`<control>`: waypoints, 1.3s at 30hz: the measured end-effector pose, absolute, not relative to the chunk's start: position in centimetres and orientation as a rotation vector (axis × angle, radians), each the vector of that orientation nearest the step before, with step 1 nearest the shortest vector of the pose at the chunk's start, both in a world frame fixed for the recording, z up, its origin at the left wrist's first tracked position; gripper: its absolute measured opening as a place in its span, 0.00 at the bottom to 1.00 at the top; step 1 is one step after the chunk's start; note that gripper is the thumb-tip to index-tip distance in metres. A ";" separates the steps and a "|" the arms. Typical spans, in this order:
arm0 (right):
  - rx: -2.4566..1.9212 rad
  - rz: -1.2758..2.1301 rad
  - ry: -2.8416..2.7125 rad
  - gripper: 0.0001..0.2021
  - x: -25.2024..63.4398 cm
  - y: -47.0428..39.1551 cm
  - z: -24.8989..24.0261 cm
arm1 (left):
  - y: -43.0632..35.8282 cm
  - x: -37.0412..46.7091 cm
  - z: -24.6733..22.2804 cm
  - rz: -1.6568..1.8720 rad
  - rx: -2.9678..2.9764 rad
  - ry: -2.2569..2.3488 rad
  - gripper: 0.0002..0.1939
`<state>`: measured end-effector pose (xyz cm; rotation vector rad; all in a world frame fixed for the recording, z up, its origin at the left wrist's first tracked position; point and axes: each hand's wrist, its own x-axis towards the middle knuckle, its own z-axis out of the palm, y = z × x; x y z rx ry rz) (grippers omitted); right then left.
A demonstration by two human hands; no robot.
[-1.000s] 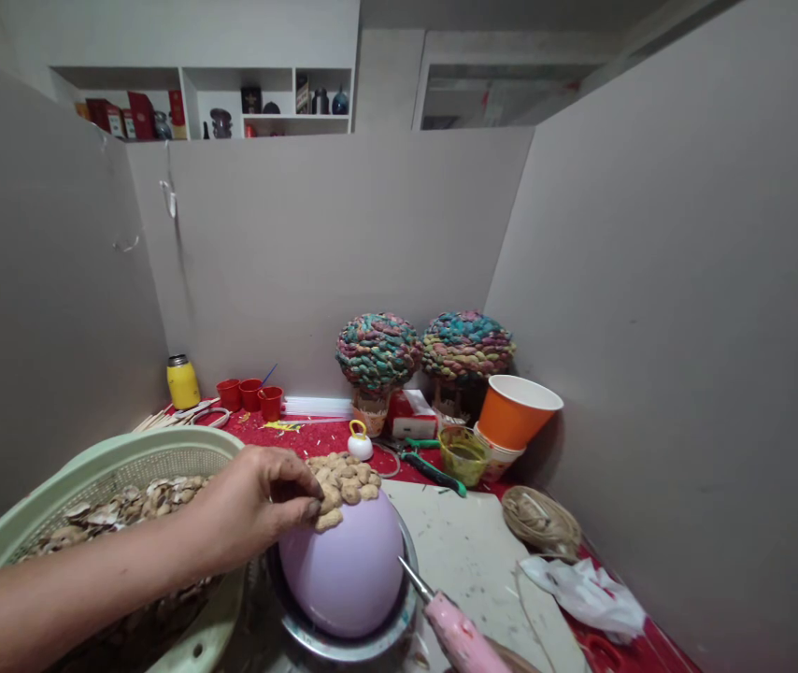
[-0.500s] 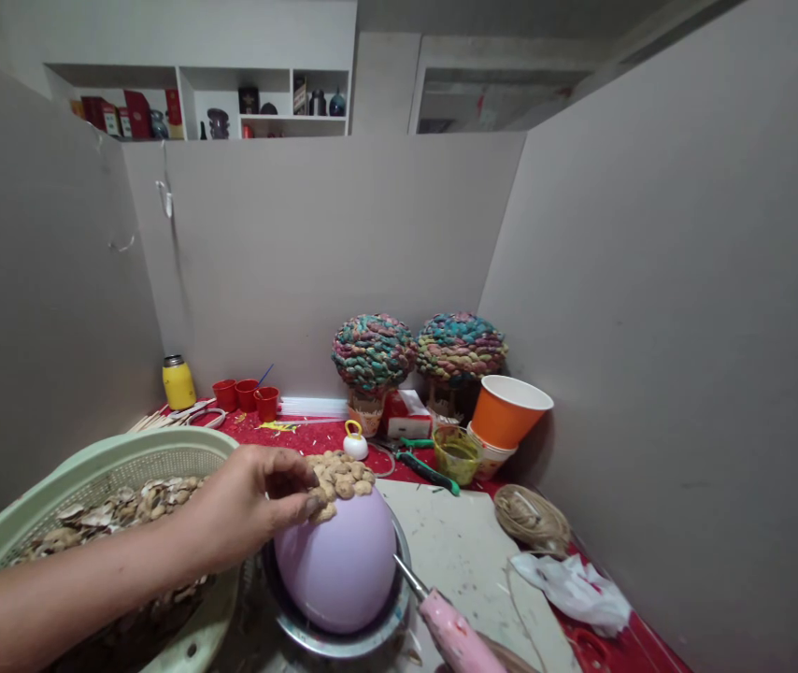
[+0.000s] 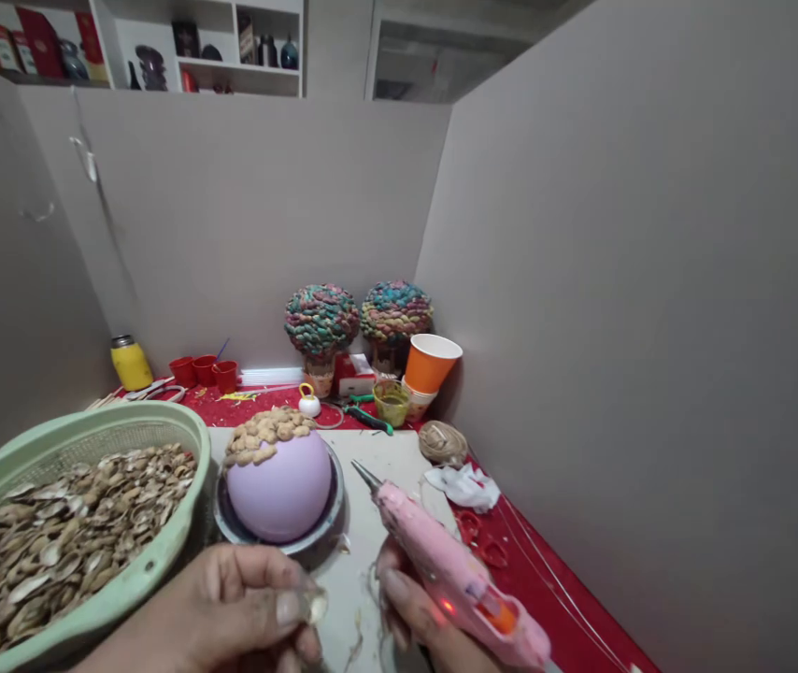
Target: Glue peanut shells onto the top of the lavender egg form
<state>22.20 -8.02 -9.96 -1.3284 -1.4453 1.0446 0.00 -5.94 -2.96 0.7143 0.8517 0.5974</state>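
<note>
My right hand (image 3: 417, 603) is closed round a pink hot glue gun (image 3: 445, 561), whose metal nozzle points up and left and whose small red light is lit. Between the thumb and fingers of my left hand (image 3: 231, 603) is a peanut shell (image 3: 316, 607), pale inner side showing. Beyond both hands a lilac balloon (image 3: 279, 491) rests in a metal bowl (image 3: 333, 509). Peanut shells (image 3: 269, 432) cover its top and upper left. Left of it stands a green colander (image 3: 185, 467) full of loose peanut shells (image 3: 69, 537). Neither hand touches the balloon.
Behind are two colourful ball-topped trees (image 3: 321, 321), an orange paper cup (image 3: 434, 363), green-handled pliers (image 3: 369, 418) and red cups (image 3: 204, 370). Twine (image 3: 442, 442), a white plastic bag (image 3: 465, 486) and red scissors (image 3: 479, 537) lie to the right. Grey partitions (image 3: 231, 206) enclose the table.
My left hand has left the balloon's shells and come down nearer me, now pinching a shell. The glue gun and right hand have come further into view. The camera view has shifted right.
</note>
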 end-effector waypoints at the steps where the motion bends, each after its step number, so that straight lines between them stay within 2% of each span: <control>1: -1.299 1.099 -1.459 0.24 22.0 -8.1 -9.7 | -6.2 0.4 -3.6 0.610 0.681 0.843 0.14; 10: -0.977 1.200 -1.463 0.22 20.7 -7.4 -8.8 | -5.6 2.6 -6.2 0.703 0.714 0.732 0.13; 20: -0.958 1.147 -1.469 0.15 20.8 -6.9 -10.4 | -5.3 2.9 -7.1 0.804 0.891 0.771 0.18; 26: -1.016 1.063 -1.512 0.15 20.4 -6.8 -9.9 | -4.9 2.7 -7.3 0.862 1.005 0.786 0.15; 32: -1.135 0.948 -1.607 0.11 20.6 -6.0 -11.6 | -5.0 2.6 -6.8 0.884 1.011 0.667 0.15; 39: -1.062 0.925 -1.661 0.14 20.6 -5.5 -11.7 | -4.8 2.1 -7.3 0.893 1.146 0.718 0.13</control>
